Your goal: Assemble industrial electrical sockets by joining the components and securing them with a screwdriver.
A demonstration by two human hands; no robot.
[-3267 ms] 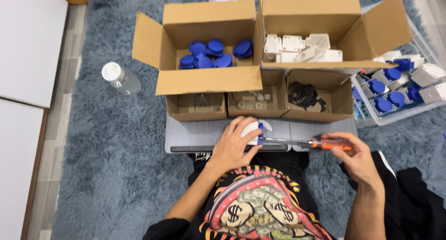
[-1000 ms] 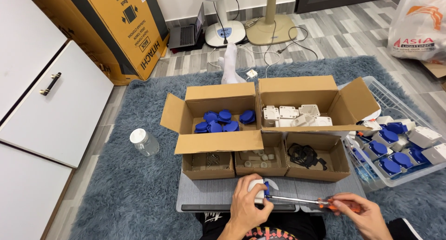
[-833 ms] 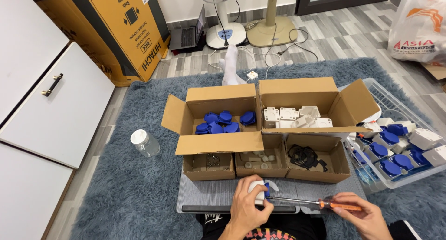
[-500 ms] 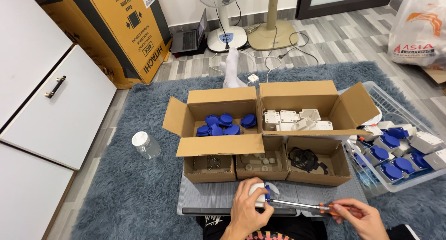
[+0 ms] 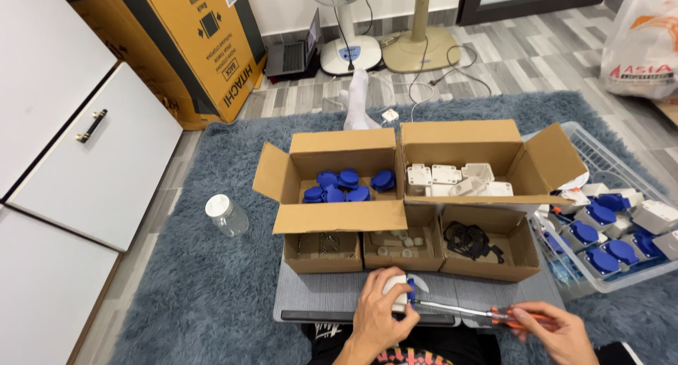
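My left hand (image 5: 378,313) grips a small white and blue plastic part (image 5: 402,289) against the grey work board (image 5: 325,294) at the bottom of the view. My right hand (image 5: 554,330) holds an orange-handled screwdriver (image 5: 487,312) by its handle, lying almost flat. Its metal shaft runs left and its tip meets the blue side of the part. Both hands sit just in front of three small open cardboard boxes.
Behind the board, a box of blue caps (image 5: 344,183) and a box of white housings (image 5: 459,180) stand open. Three small boxes hold screws (image 5: 323,245), white bits (image 5: 397,241) and black rings (image 5: 474,239). A clear tray (image 5: 616,231) of assembled parts lies right, a jar (image 5: 226,215) left on the rug.
The camera has tilted up, so the boxes and room fill more of the view and the hands sit lower. The hands keep the same hold on part and screwdriver.
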